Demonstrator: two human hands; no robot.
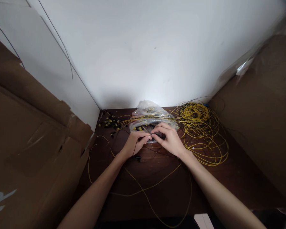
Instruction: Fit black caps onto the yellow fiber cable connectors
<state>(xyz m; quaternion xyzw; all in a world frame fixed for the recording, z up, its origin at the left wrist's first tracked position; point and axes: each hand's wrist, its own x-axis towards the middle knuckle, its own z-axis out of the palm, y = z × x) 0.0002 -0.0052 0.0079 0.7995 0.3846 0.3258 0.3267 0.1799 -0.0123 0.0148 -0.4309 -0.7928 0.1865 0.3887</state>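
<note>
My left hand (136,142) and my right hand (167,138) meet fingertip to fingertip above the dark table. Both pinch a thin dark cable, whose strands loop down past the wrists; the exact spot between the fingertips is too small to make out. Right behind the hands lies a clear plastic bag (146,109) with small black and yellow pieces in it. Below my left hand a small black piece (138,158) rests on the table. A loose yellow cable (143,190) curves across the table under both forearms.
A tangled coil of yellow cable (195,112) sits at the back right. Several black connectors with yellowish ends (112,121) are bunched at the back left. Cardboard walls stand at the left (38,136) and right (259,111). A white panel (154,63) rises behind the table (162,178).
</note>
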